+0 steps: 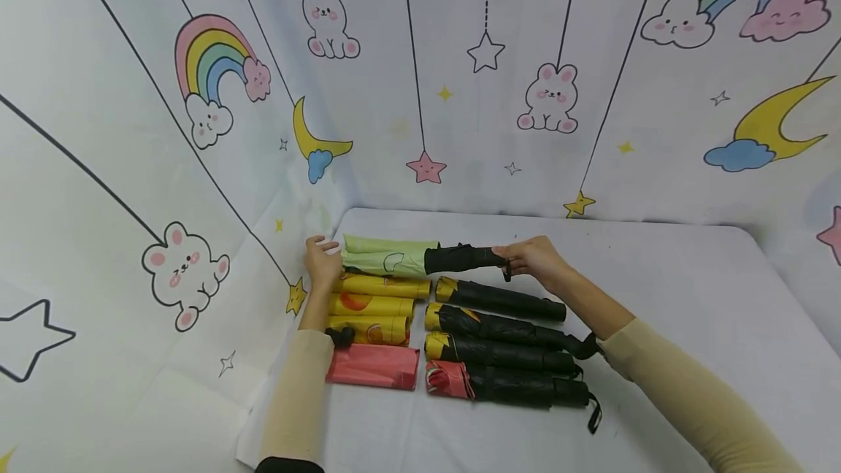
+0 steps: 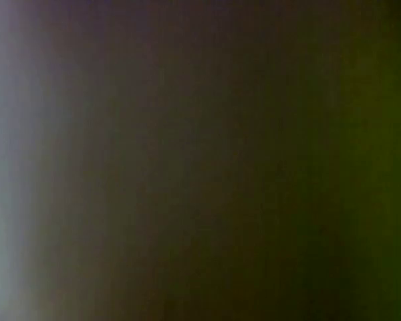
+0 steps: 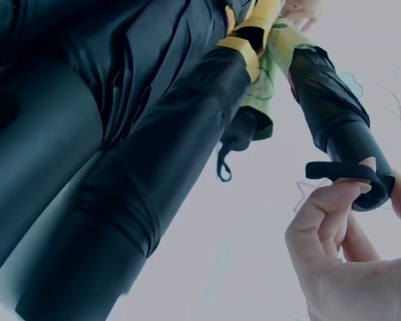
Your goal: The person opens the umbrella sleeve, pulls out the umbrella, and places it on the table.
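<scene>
At the back of the table, my right hand (image 1: 535, 261) pinches the black end of a folded umbrella (image 1: 463, 258) between thumb and fingers. Its dark strap (image 3: 341, 171) lies over the fingertips in the right wrist view. The black part meets light green folded umbrella fabric (image 1: 390, 258), and where one ends and the other begins is hard to tell. My left hand (image 1: 322, 265) is at the left end of the green fabric, fingers extended, touching or very near it. The left wrist view is dark and blurred.
Yellow fruit-print folded umbrellas (image 1: 371, 305) and a red one (image 1: 374, 366) form a left column. To the right lie several black folded umbrellas (image 1: 502, 327) with yellow ends, and one with a red end (image 1: 450, 379). A white printed curtain (image 1: 460, 130) hangs behind the white table (image 1: 690, 298).
</scene>
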Demonstrator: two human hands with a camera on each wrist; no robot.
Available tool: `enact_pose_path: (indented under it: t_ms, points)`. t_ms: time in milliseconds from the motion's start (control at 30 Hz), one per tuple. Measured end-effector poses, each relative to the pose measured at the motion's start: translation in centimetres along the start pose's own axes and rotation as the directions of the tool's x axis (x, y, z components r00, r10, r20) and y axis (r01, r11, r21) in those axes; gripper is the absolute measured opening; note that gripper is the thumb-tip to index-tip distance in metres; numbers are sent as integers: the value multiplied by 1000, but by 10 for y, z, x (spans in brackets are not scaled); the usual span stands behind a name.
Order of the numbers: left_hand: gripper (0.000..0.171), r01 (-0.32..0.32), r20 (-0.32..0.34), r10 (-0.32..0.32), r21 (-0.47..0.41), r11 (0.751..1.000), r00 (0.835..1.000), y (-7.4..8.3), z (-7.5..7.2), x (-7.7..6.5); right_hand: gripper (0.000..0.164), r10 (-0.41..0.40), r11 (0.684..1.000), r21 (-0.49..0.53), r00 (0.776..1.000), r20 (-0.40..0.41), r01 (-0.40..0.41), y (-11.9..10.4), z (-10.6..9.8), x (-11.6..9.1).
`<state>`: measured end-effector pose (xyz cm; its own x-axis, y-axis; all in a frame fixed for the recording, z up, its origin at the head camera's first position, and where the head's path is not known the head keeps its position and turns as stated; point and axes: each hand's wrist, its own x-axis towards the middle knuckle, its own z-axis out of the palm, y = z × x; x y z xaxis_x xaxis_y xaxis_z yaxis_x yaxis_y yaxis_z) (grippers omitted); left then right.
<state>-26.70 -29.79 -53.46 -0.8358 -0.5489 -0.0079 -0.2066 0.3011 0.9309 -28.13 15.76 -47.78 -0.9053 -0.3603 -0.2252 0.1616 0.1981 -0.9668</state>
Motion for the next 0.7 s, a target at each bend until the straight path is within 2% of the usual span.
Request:
enact_pose_path:
  t_ms: [367, 700]
  points:
    - [58, -7, -7, 7, 13, 1000, 1000, 5, -2, -3, 63, -23, 1000, -8, 1000, -3, 23, -1, -15, -9]
    - [60, 15, 4, -15, 0, 1000, 1000, 6, -4, 2, 61, -36, 999, 21, 999, -22, 37, 7, -28, -14]
